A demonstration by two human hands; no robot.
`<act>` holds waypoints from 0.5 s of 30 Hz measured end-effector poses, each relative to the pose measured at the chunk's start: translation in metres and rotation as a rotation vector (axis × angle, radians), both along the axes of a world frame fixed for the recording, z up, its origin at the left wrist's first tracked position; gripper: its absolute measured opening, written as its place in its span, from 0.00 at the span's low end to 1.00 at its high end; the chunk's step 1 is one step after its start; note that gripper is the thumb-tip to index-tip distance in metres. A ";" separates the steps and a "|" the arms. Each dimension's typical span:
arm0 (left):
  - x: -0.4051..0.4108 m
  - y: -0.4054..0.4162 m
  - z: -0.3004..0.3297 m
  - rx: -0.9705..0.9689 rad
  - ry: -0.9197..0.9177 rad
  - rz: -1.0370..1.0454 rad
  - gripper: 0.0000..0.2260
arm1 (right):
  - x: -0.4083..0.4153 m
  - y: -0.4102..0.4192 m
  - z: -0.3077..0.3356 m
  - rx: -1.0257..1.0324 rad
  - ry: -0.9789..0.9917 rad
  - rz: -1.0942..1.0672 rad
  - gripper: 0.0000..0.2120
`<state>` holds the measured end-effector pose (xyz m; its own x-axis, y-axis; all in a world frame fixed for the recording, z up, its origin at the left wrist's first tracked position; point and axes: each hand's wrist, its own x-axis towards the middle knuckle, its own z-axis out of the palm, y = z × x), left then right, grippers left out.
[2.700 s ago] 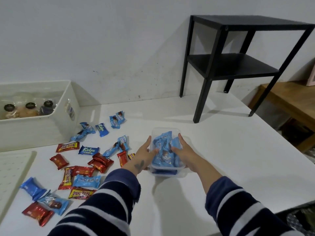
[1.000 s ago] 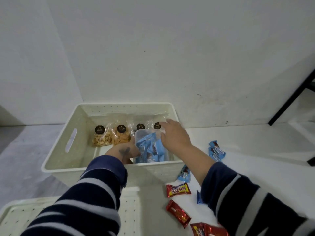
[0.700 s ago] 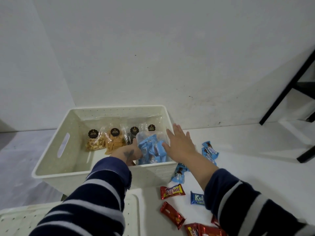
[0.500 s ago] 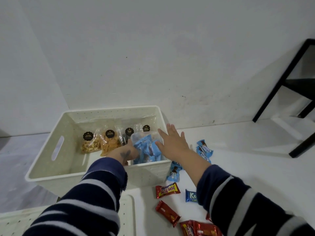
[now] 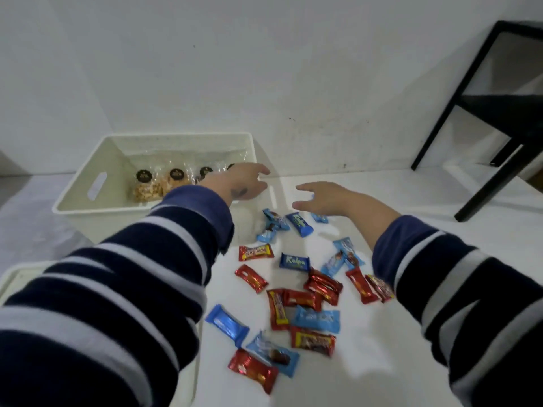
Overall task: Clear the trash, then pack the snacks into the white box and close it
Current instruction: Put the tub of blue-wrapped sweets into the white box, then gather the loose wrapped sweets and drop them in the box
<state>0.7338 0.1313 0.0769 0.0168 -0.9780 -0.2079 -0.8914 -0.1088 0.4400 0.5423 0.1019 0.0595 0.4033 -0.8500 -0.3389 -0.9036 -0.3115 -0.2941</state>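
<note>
My left hand (image 5: 245, 183) and right hand (image 5: 324, 198) hover open and empty beside the white box (image 5: 88, 183). Loose wrapped snacks (image 5: 293, 289) scatter the table (image 5: 411, 362) below: light, crinkly, probably slippery, best pinched mid-wrapper or scooped in handfuls.

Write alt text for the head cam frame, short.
Two empty hands in striped sleeves, left hand and right hand, reach out over a white table strewn with red and blue snack wrappers. Behind them to the left, an open white box holds clear snack bags.
</note>
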 end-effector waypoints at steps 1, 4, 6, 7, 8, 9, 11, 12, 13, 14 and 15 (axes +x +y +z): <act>-0.010 0.007 0.000 -0.014 -0.006 -0.002 0.19 | -0.011 0.006 0.002 0.011 0.014 0.016 0.33; -0.037 0.031 -0.007 0.002 -0.004 0.028 0.19 | -0.043 0.026 0.001 0.061 0.050 0.050 0.35; -0.053 0.051 -0.015 0.019 0.001 0.061 0.18 | -0.064 0.039 -0.006 0.091 0.060 0.066 0.36; -0.061 0.060 -0.020 0.014 0.004 0.084 0.18 | -0.074 0.045 -0.011 0.093 0.061 0.082 0.37; -0.068 0.071 -0.026 0.002 0.005 0.106 0.17 | -0.083 0.049 -0.018 0.096 0.062 0.100 0.37; -0.075 0.081 -0.033 0.000 0.003 0.126 0.17 | -0.092 0.053 -0.027 0.103 0.067 0.115 0.37; -0.085 0.100 -0.051 0.015 0.015 0.172 0.18 | -0.106 0.059 -0.046 0.124 0.090 0.135 0.37; -0.088 0.109 -0.062 0.030 0.032 0.198 0.18 | -0.112 0.062 -0.057 0.137 0.104 0.146 0.38; -0.089 0.118 -0.074 0.049 0.038 0.217 0.19 | -0.118 0.065 -0.067 0.150 0.112 0.153 0.39; -0.090 0.127 -0.084 0.072 0.028 0.236 0.19 | -0.122 0.069 -0.077 0.162 0.122 0.156 0.40; -0.091 0.136 -0.097 0.101 0.007 0.257 0.21 | -0.126 0.072 -0.087 0.174 0.140 0.154 0.42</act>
<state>0.6427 0.2677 -0.0199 0.2600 -0.9162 -0.3050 -0.8261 -0.3746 0.4210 0.4163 0.1743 -0.0276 0.4625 -0.7061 -0.5362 -0.8850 -0.4041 -0.2313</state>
